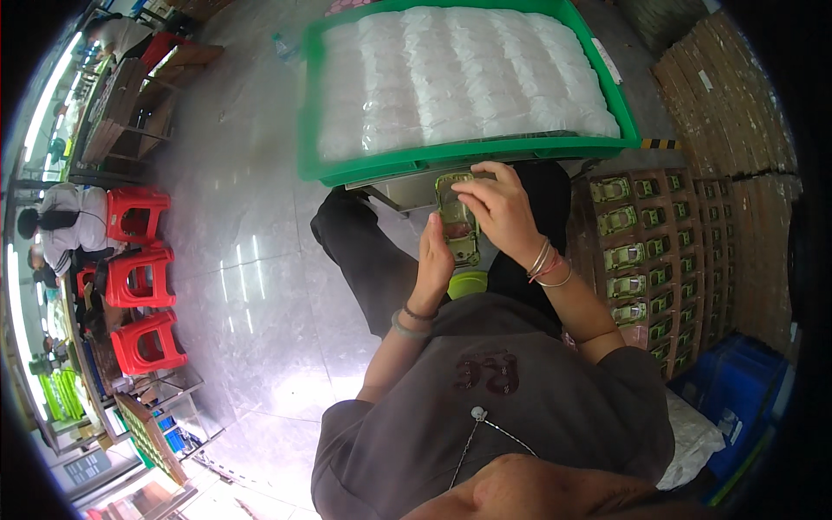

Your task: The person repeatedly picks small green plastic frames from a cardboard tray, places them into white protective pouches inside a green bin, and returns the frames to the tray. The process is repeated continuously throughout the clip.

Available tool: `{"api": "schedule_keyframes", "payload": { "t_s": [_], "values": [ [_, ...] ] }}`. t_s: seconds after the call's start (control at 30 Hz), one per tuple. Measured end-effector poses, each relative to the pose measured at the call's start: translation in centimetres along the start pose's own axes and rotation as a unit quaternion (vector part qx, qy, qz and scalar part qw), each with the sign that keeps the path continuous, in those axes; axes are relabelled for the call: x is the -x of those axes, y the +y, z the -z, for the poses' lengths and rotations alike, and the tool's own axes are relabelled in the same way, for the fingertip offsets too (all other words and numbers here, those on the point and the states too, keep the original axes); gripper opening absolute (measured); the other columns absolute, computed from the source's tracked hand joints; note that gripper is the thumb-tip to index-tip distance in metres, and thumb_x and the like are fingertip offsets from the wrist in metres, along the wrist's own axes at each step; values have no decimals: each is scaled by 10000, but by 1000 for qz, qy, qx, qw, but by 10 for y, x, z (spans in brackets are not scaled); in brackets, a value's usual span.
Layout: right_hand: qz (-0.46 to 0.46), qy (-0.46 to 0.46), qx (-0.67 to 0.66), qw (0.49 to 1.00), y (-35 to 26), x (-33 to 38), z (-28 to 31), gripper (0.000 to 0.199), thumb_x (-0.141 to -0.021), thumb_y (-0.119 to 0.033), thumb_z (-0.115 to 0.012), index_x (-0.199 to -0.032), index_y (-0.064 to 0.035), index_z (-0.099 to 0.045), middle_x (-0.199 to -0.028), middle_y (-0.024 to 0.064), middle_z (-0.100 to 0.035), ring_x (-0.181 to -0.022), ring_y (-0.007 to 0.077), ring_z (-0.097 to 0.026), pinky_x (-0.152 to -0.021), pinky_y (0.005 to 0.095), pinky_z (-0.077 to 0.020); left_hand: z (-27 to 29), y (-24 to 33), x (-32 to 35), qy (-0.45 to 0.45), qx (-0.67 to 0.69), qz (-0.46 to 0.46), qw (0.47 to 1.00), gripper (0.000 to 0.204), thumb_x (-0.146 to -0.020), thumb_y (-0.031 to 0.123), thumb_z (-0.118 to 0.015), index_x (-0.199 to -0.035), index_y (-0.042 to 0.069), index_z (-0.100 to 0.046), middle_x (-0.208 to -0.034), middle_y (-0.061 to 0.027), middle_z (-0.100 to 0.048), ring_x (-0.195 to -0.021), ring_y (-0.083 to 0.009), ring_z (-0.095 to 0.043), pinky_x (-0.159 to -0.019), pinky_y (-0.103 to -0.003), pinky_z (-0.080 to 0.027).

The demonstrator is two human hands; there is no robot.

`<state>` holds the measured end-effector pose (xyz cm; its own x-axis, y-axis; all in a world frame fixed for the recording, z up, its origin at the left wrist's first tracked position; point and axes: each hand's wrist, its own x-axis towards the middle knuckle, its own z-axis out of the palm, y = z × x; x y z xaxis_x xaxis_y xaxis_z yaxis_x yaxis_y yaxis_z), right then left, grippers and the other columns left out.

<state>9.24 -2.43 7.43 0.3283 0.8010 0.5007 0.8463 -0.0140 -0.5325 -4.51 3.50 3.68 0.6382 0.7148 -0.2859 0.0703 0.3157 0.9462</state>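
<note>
- Our left hand (436, 256) is partly closed along the near left side of a green shell (459, 212), thumb pointing up its edge; we take it as holding the piece, though the fingers underneath are hidden.
- Our right hand (504, 208) comes over the shell's far right side with fingers half bent, thumb and forefinger close together at its upper part; we cannot tell whether they pinch it or only touch it.
- The shell stands lengthwise between our hands, above our lap and just short of a green bin (416, 162).
- White wrapped packets (472, 78) fill that bin in rows.
- Below the shell we see part of a round lime-green object (468, 284).
- To our right, brown divided trays (624, 237) hold more green pieces (624, 256) in their compartments; a blue crate (737, 381) is nearer us.
- Well off to our left, red stools (139, 215) stand in a line, and a person in a pale top (84, 217) sits near a worktop.
</note>
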Motion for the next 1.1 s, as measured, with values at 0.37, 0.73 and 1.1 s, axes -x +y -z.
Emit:
{"api": "schedule_keyframes", "payload": {
  "t_s": [0.37,0.73,1.1],
  "values": [
    [-4,-27,71,997,-3,16,-18,329,-736,-70,-618,-1057,1,-625,-1221,134,-520,-996,285,-571,-796,354,-502,-6,-9,-8,-9,25,-65,998,208,-986,188,-446,-1023,5,-540,-819,-43,-576,-739,-106,-515,-662,-250,-424],
    [14,63,47,997,-2,24,-21,382,-775,-11,-609,-1155,12,-572,-1285,156,-472,-981,274,-575,-807,348,-511,-15,-24,-28,32,-53,-151,987,172,-970,131,-480,-910,-13,-554,-695,-46,-545,-624,-98,-455,-557,-280,-395],
    [-292,151,-309,892,2,53,-39,142,-901,-120,-611,-868,3,-546,-682,42,-513,-643,72,-444,-549,254,-381,-37,-19,-20,73,-176,-257,947,250,-955,130,-503,-756,-14,-455,-601,-133,-488,-525,-185,-446,-498,-329,-368]
  ]
}}
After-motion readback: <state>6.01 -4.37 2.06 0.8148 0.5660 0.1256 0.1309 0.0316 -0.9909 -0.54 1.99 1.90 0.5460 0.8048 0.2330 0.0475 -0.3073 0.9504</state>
